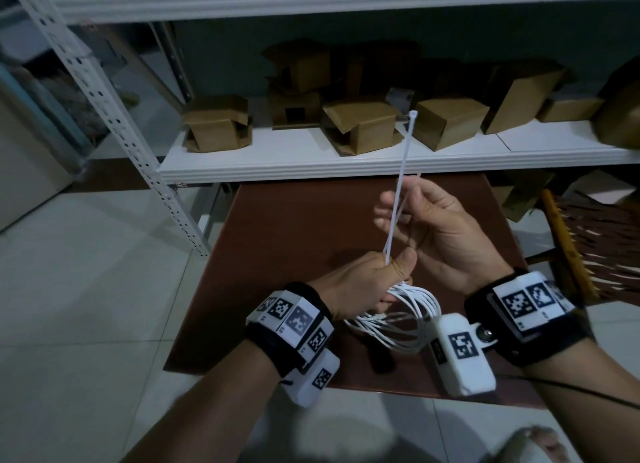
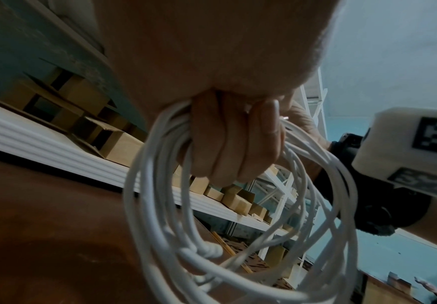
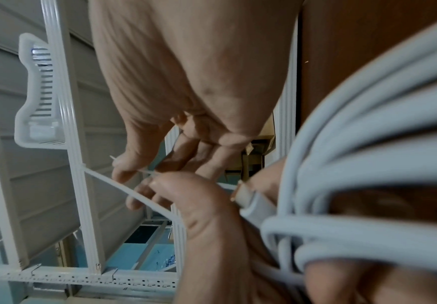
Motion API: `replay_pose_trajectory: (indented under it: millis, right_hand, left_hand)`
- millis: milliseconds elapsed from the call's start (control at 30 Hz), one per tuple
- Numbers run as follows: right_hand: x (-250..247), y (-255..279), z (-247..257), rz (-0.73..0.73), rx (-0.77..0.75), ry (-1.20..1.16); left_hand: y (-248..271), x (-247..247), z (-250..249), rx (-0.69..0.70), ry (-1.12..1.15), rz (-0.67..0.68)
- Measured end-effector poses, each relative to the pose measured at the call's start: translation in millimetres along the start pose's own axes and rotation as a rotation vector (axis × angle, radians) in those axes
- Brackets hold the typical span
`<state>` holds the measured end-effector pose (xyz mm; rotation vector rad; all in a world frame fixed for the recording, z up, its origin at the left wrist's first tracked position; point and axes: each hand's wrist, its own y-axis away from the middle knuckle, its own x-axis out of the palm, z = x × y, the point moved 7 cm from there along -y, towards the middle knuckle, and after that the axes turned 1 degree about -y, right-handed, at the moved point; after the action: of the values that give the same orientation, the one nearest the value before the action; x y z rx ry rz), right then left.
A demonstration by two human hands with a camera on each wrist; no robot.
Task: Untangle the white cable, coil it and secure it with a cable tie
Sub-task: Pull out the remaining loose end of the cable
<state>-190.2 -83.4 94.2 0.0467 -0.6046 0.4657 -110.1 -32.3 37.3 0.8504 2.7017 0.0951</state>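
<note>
Shelf (image 1: 311, 161) w/ approx. 10 brown cardboard boxes (image 1: 216, 123), from 10 to 2 o'clock in head view; no readable print on any. Brown bench (image 1: 277, 237) at centre, below shelf.

2 hands, each w/ black wrist strap carrying white blocks w/ black-and-white square code tags; tiny chars beside tags, too small to read.

L hand (image 1: 356, 282), approx. 6 o'clock of bench centre: grip curled tight round 1 white cable (image 1: 408, 320), already coiled in several loops hanging under the fist, above bench, not touching it as far as can be told. L wrist view: fingers (image 2: 228, 144) wrapped thru the coil (image 2: 212, 226); exact loop count can't tell. R wrist view: flat white plug end (image 3: 248, 197) lies by L thumb.

1 white tie (image 1: 398, 192): foot pinched betw. L thumb and forefinger, strap rising to 12 o'clock, head end at top in front of boxes.

R hand (image 1: 436, 227), at 1 o'clock from L: palm up, fingers loosely curved, thumb and fingertips pinching thin tail of tie (image 3: 134, 193) mid-strap.
</note>
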Motion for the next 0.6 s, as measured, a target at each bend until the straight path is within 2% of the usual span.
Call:
replay_pose_trajectory:
  millis: [300,467,600]
  right_hand:
    - [0,-1,-4,0.071,-0.04,0.017]
    - [0,-2,0,0.008,-0.055,0.015]
    - [-9,-6,0,-0.09,-0.082,0.046]
  left_hand:
    - [2,5,3,-0.016,-0.044,0.023]
    - [4,1,0,-0.017,-0.087,0.0]
    - [4,-8,-2,-0.008,-0.125,-0.085]
